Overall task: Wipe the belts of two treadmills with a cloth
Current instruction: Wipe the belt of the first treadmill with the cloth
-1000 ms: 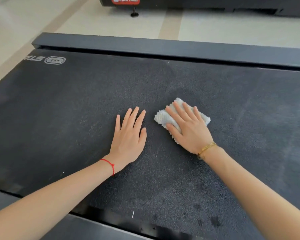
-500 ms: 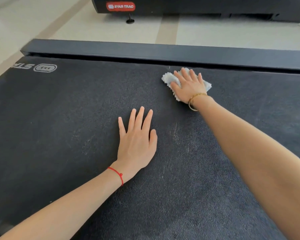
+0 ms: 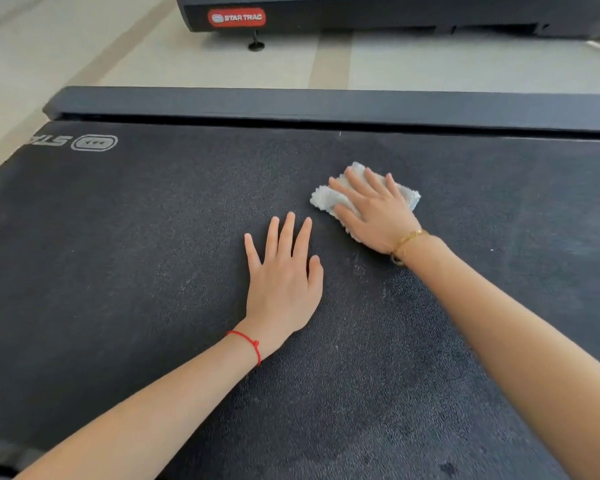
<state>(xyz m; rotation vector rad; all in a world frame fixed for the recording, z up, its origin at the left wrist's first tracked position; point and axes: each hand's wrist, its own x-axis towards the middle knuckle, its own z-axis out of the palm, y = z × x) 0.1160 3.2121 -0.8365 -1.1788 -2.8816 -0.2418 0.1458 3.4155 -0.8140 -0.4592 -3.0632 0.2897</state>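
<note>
A white cloth [image 3: 329, 199] is pressed flat onto the dark belt [image 3: 118, 271] by the right hand [image 3: 374, 216], whose fingers [image 3: 357, 183] are laid out straight across it. The cloth lies past the middle of the belt, short of the far side rail [image 3: 326, 105]. The left hand [image 3: 281, 282] is rested palm-down on the belt just beside it, fingers straight and slightly spread, holding nothing. A second treadmill [image 3: 361, 12] is seen beyond on the floor [image 3: 84, 57].
</note>
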